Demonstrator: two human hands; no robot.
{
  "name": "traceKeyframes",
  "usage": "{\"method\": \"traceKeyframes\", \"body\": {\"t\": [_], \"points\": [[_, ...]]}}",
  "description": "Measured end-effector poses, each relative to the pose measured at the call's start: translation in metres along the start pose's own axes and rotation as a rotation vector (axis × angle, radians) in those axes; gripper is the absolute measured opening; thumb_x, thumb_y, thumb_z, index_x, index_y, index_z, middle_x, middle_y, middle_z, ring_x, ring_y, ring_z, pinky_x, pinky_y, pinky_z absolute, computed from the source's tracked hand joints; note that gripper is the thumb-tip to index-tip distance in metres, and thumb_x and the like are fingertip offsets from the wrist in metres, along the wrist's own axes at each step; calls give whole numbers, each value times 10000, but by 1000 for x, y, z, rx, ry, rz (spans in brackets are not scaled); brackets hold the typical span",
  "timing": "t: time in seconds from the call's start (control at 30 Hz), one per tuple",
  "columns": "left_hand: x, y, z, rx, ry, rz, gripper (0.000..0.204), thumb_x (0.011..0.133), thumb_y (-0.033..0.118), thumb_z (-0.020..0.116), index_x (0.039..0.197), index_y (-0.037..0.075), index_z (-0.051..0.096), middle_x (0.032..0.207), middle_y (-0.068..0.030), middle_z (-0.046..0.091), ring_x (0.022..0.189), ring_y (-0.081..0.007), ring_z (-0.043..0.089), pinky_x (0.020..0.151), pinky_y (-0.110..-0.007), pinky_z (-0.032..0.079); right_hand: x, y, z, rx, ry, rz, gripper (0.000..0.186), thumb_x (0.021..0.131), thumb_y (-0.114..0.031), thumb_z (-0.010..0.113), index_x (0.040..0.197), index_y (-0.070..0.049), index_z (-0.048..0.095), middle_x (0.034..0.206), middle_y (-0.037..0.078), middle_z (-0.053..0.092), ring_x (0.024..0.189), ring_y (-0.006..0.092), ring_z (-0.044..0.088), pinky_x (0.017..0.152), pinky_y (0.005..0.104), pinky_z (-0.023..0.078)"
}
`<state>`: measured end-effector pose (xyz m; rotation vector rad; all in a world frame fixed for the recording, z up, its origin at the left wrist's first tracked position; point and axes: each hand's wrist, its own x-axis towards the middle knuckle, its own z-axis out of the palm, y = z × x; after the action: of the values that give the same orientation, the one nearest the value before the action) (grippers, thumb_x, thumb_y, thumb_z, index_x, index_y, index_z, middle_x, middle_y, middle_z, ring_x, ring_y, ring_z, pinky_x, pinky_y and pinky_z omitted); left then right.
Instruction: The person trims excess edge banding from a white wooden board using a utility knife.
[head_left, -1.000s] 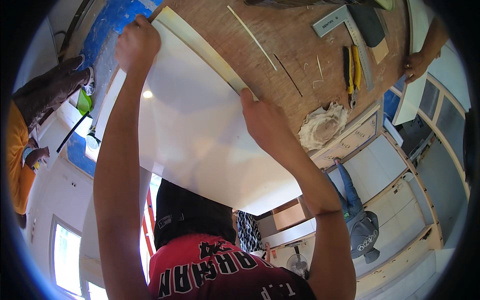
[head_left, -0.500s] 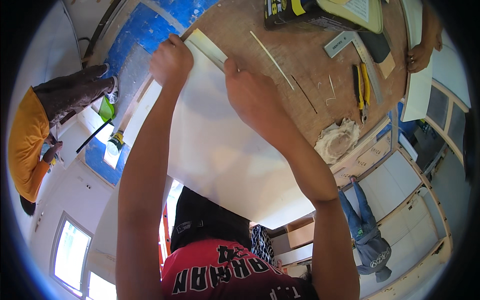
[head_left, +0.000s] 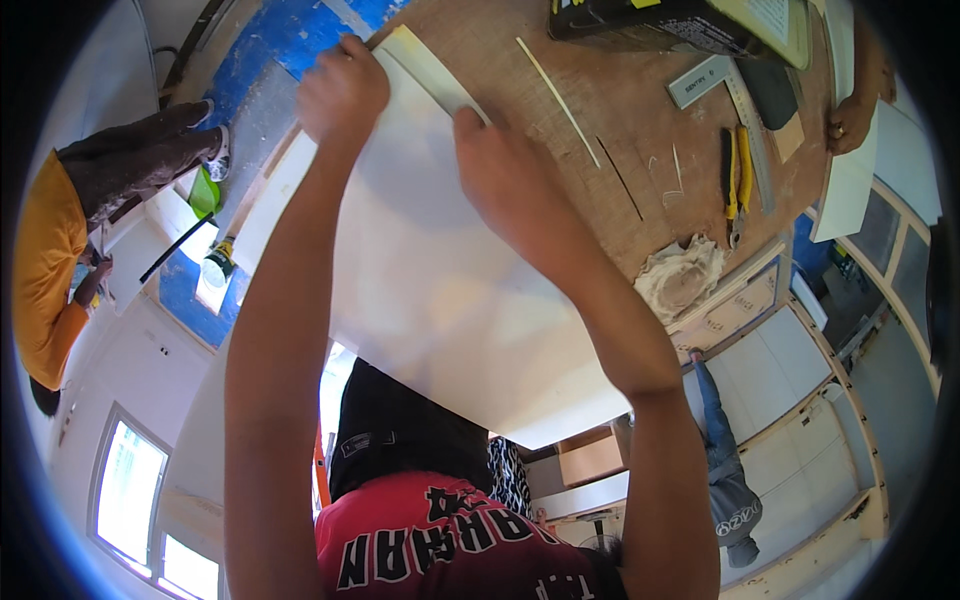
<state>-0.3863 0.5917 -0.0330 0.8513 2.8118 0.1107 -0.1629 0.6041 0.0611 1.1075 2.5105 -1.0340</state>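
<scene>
A large white sheet (head_left: pixel 450 290) slopes from the wooden tabletop down toward my body. At its far left corner my left hand (head_left: pixel 343 88) is closed over the edge. My right hand (head_left: pixel 505 170) grips the far edge further right, with the thumb on top and the fingers curled. Between the hands, a narrow pale strip (head_left: pixel 425 72) runs along that far edge. Whether the strip is part of the sheet or a separate piece, I cannot tell. The undersides of both grips are hidden.
On the wooden tabletop (head_left: pixel 590 215) lie a thin pale stick (head_left: pixel 558 100), yellow-black pliers (head_left: pixel 738 185), a metal try square (head_left: pixel 745 100) and a crumpled whitish lump (head_left: pixel 682 278). A dark rectangular tin (head_left: pixel 680 25) stands beyond. Another person's hand (head_left: pixel 850 125) rests at the right edge. Two people stand further off.
The view has shifted slightly, so the tools and tin sit further right. Both hands keep their hold on the sheet, the right one a little further from the left.
</scene>
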Motion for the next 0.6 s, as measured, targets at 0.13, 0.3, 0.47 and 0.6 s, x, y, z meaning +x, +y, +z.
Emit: {"method": "traceKeyframes", "body": {"t": [0.13, 0.3, 0.47, 0.6], "points": [[-10, 18, -16, -39, -27, -46, 588, 1058, 455, 384, 1049, 53, 812, 1068, -292, 762, 1026, -502, 727, 955, -557, 573, -57, 26, 5, -110, -219, 133, 81, 982, -25, 541, 1038, 3, 491, 736, 246, 696, 740, 445, 732, 657, 520, 605], [-18, 27, -31, -46, -91, -47, 606, 1065, 418, 342, 1031, 41, 814, 1086, -272, 769, 1051, -479, 729, 958, -543, 567, -70, 24, 12, -262, -113, 111, 150, 955, -66, 633, 1039, -33, 514, 685, 158, 714, 657, 314, 756, 574, 405, 598], [-13, 27, -28, -9, -88, -80, 613, 1065, 402, 330, 1027, 20, 807, 1089, -259, 773, 1064, -471, 728, 958, -531, 568, -68, 13, -8, -315, -85, 105, 161, 942, -96, 684, 997, -45, 542, 638, 93, 703, 592, 227, 748, 501, 344, 579], [-17, 29, -27, -33, -99, -41, 625, 1061, 414, 334, 1048, -4, 798, 1099, -281, 763, 1069, -480, 724, 969, -537, 565, -53, 20, 13, -329, 45, 47, 164, 926, -87, 710, 955, -46, 554, 612, 86, 684, 576, 207, 740, 466, 318, 558]]}}
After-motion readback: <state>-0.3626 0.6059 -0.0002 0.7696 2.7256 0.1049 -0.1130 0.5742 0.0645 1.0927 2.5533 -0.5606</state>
